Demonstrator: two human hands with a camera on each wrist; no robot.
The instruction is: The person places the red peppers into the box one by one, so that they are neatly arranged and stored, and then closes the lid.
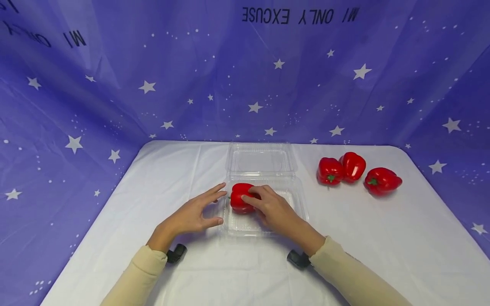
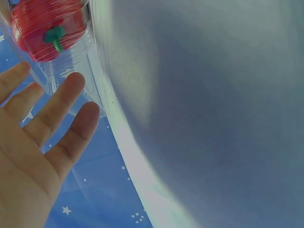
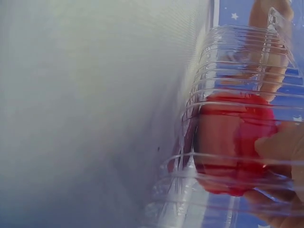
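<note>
Inside the left part of a clear plastic container (image 1: 245, 228), a red bell pepper (image 1: 239, 207) sits grasped by the right hand's grip (image 1: 276, 212), while the left hand's grip (image 1: 191, 214), released with fingers spread, hovers just beside it, and three more peppers (image 1: 353, 167) lie rightward on the tabletop (image 1: 363, 238).

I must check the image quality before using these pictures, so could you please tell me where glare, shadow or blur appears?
Head view: mostly sharp, small glints on the three red peppers at the right; left wrist view: broad soft shadow over the white tablecloth; right wrist view: hazy and soft, the held pepper streaked by the ridged clear container before it.
</note>
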